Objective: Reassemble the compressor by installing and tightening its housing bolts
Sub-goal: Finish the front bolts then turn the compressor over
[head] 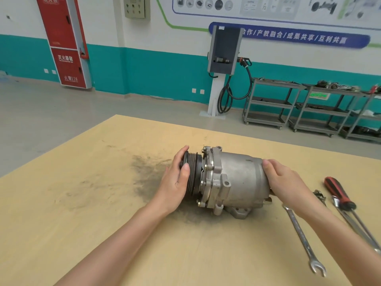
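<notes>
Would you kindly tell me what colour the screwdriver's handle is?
The screwdriver handle is red with black grip sections, shown in the head view, right of the compressor.

On the red fire cabinet [65,41] at the far wall I can read white characters "灭火器箱" on its lower door, and near the bottom "火警119". The top line of the cabinet is cut by the picture edge and I cannot read it fully.

On the blue banner [292,36] on the wall, the white text says "合作/产教融合/成果共享/互利共赢"; its beginning is hidden behind the grey charging unit [224,50].

The poster [268,7] above the banner has small pictures and lines of text, but they are too blurred to read. A green sign [320,95] behind the shelf carts is also not readable.

On the compressor and the tools on my worktop I can read no marking.
</notes>
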Demonstrator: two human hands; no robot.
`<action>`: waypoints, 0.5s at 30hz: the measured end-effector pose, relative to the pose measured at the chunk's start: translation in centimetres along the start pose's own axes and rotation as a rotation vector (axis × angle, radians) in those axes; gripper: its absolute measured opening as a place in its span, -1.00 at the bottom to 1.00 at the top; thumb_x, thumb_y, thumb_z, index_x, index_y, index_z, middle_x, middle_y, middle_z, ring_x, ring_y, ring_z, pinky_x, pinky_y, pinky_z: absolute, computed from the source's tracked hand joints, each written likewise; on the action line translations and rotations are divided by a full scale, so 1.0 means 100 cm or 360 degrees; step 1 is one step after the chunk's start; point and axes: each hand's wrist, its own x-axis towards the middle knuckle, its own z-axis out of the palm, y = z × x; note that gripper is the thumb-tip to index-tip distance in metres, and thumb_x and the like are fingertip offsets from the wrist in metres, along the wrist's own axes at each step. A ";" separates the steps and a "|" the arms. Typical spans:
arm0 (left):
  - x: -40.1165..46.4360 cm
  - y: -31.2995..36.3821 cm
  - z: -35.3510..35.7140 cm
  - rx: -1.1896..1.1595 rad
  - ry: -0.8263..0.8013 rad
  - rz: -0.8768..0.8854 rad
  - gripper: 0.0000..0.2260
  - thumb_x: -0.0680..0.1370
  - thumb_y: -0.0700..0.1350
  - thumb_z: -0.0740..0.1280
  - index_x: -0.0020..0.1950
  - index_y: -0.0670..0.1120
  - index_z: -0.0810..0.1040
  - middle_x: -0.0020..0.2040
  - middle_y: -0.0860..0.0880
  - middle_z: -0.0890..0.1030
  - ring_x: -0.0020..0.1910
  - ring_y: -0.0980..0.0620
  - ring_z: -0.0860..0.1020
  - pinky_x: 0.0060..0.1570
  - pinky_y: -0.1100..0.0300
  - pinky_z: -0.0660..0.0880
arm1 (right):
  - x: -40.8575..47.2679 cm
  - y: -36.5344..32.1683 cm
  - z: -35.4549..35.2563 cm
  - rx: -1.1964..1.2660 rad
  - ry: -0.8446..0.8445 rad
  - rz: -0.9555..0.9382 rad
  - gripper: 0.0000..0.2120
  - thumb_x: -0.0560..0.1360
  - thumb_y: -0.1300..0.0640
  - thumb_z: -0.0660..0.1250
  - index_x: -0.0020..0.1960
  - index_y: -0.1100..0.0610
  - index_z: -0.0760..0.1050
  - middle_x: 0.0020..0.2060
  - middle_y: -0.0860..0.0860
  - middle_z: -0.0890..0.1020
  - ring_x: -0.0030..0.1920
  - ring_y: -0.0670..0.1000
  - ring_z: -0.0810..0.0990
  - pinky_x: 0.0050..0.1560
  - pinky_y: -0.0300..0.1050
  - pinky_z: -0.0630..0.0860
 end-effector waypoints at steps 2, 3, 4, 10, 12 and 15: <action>0.004 0.003 0.004 0.0084 -0.0141 -0.0004 -0.47 0.47 0.46 -0.12 0.43 0.40 0.02 0.49 0.33 0.11 0.50 0.28 0.04 0.50 0.11 0.00 | -0.002 0.009 -0.011 0.0033 -0.0008 0.0037 -0.74 0.62 -0.15 0.03 0.04 -0.12 0.46 -0.07 -0.03 0.59 -0.02 0.04 0.58 0.12 0.12 0.53; 0.006 0.005 0.005 0.0137 -0.0198 -0.0003 -0.41 0.46 0.47 -0.13 0.47 0.35 -0.01 0.52 0.29 0.07 0.51 0.29 0.00 0.51 0.08 -0.01 | -0.003 0.013 -0.016 0.0074 -0.0019 0.0059 -0.75 0.62 -0.15 0.04 0.02 -0.14 0.47 -0.06 -0.05 0.60 -0.03 0.01 0.60 0.10 0.09 0.56; 0.007 0.006 0.006 0.0186 -0.0240 -0.0001 -0.37 0.46 0.47 -0.14 0.50 0.31 -0.04 0.54 0.27 0.03 0.51 0.30 -0.03 0.52 0.06 -0.02 | -0.003 0.016 -0.020 0.0114 -0.0030 0.0075 -0.77 0.61 -0.15 0.07 0.00 -0.16 0.48 -0.04 -0.05 0.61 -0.03 -0.02 0.61 0.07 0.05 0.58; 0.008 0.017 0.010 0.0219 -0.0211 -0.0054 -0.43 0.51 0.37 -0.10 0.51 0.27 -0.02 0.55 0.24 0.00 0.49 0.35 -0.05 0.51 0.15 -0.04 | -0.008 0.033 -0.036 0.0206 -0.0086 0.0129 -0.72 0.61 -0.18 0.04 0.04 -0.17 0.51 -0.01 -0.17 0.65 0.10 -0.11 0.58 -0.03 -0.04 0.58; 0.009 0.024 0.013 0.0135 -0.0100 -0.0039 -0.43 0.51 0.37 -0.07 0.49 0.25 0.04 0.51 0.29 0.08 0.45 0.44 0.00 0.47 0.25 0.00 | -0.010 0.042 -0.033 0.0368 -0.0123 0.0202 -0.63 0.60 -0.22 -0.03 0.10 -0.15 0.52 0.08 -0.17 0.63 0.17 -0.11 0.55 0.06 -0.02 0.56; 0.024 0.040 0.018 0.0204 0.0050 0.0051 -0.45 0.57 0.29 0.02 0.52 0.11 0.14 0.44 0.30 0.20 0.40 0.44 0.12 0.35 0.38 0.09 | -0.012 0.050 -0.021 0.0665 -0.0204 0.0365 -0.55 0.60 -0.25 -0.09 0.21 -0.15 0.48 0.23 -0.14 0.58 0.29 -0.09 0.49 0.20 -0.06 0.49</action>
